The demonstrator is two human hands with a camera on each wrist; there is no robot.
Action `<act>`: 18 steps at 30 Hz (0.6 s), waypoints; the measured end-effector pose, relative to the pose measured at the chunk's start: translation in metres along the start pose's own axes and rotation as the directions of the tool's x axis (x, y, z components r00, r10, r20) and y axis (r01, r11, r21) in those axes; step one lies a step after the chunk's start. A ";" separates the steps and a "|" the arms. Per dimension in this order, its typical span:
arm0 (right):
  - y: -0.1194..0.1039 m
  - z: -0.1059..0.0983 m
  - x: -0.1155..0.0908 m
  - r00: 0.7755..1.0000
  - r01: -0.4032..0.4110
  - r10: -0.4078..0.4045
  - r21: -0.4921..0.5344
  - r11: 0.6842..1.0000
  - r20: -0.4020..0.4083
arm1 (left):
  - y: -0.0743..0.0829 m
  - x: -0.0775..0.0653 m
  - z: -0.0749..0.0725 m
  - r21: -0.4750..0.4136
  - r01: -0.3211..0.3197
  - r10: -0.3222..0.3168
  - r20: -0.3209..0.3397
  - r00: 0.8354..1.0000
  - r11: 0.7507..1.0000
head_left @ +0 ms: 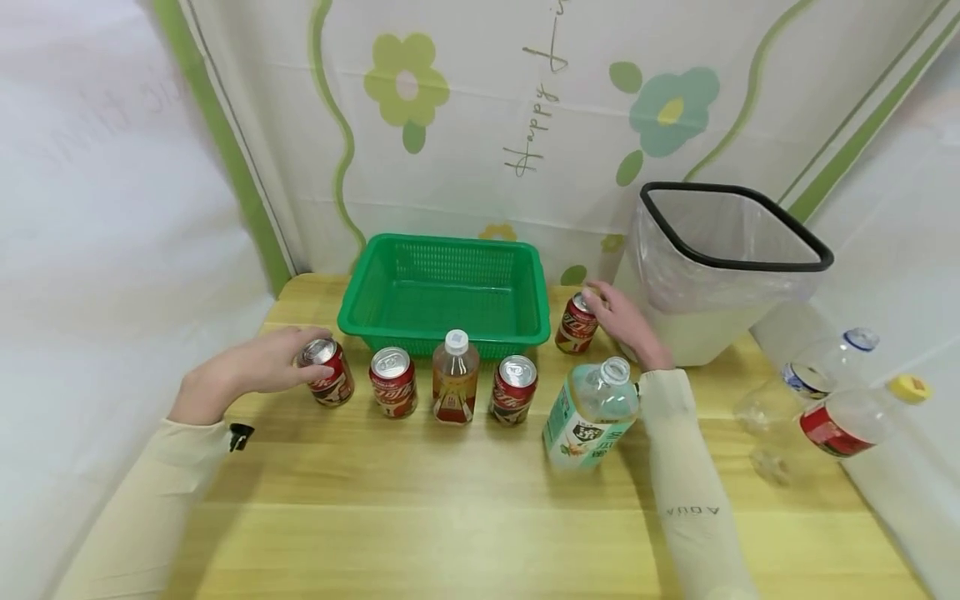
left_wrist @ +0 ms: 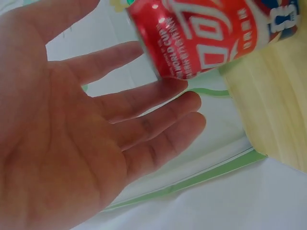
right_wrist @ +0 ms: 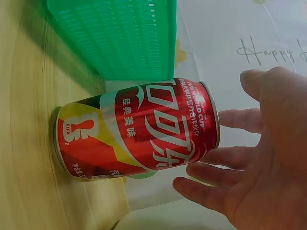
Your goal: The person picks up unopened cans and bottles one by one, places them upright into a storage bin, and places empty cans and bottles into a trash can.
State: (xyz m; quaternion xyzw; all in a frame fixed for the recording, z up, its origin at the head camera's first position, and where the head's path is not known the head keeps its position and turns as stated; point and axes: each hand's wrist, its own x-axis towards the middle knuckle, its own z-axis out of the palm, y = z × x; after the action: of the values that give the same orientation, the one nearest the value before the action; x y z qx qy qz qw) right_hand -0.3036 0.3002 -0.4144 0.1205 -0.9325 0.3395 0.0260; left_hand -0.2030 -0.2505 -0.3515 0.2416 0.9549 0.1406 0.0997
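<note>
At the left of the row, my left hand (head_left: 262, 362) reaches with spread fingers around the top of a red cola can (head_left: 332, 382). In the left wrist view the palm faces the camera, and the loosely extended fingers (left_wrist: 144, 127) reach up to the can's top end (left_wrist: 201, 33). My right hand (head_left: 624, 321) is at the top of another red cola can (head_left: 576, 327), beside the green basket (head_left: 442, 342). The right wrist view has this can (right_wrist: 139, 129) upright on the table, with relaxed fingers (right_wrist: 206, 191) by its top rim and the thumb apart from it.
Between the hands stand two more cola cans (head_left: 393, 392) (head_left: 514, 392), a small tea bottle (head_left: 455, 379) and a large green-labelled bottle (head_left: 588, 417). A lined white bin (head_left: 675, 321) stands back right. Two clear bottles (head_left: 806, 379) (head_left: 840, 429) lie tilted at the right.
</note>
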 end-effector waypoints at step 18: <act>0.001 -0.006 0.005 1.000 0.006 -0.006 -0.008 1.000 -0.002 | 0.009 0.014 0.004 0.084 0.026 -0.018 -0.097 0.995 0.996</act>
State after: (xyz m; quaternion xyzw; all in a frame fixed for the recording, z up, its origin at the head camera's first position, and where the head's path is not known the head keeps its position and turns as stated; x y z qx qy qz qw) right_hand -0.3083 0.3038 -0.4094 0.1227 -0.9335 0.3357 0.0284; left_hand -0.2098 -0.2354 -0.3546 0.2281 0.9664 0.1101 0.0448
